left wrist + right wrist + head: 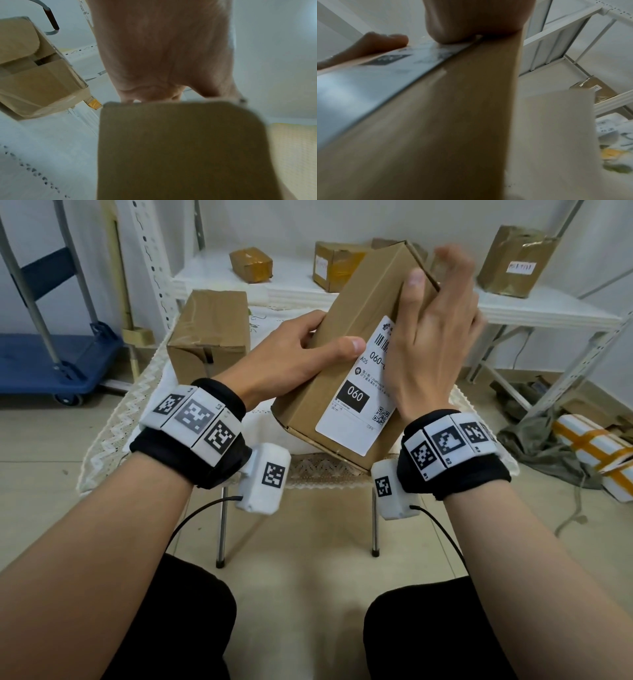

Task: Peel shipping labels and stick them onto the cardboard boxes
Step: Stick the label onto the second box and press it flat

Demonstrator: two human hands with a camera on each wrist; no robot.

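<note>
The cardboard box (349, 361) is held tilted above the bench (113, 446), gripped at its left edge by the left hand (291, 361). The shipping label (359, 392) (long axis along the box) is pressed flat by the right hand (435, 344), fingers extended toward the far end.

Surroundings: storage corner, tiled floor.

Blue platform trolley (51, 364) at left, grey handle rails rising from it. Small worktop (113, 440) under a white lace-edged cloth, metal legs (221, 529) showing below. White metal shelving (548, 316) behind, against a pale wall. Crumpled grey-green cloth (541, 440) on the floor at right, just beside a white parcel bound with orange tape (596, 450). Black cables (442, 529) trail from the wrist-worn cameras. Dark trousers (191, 628) at bottom.
</note>
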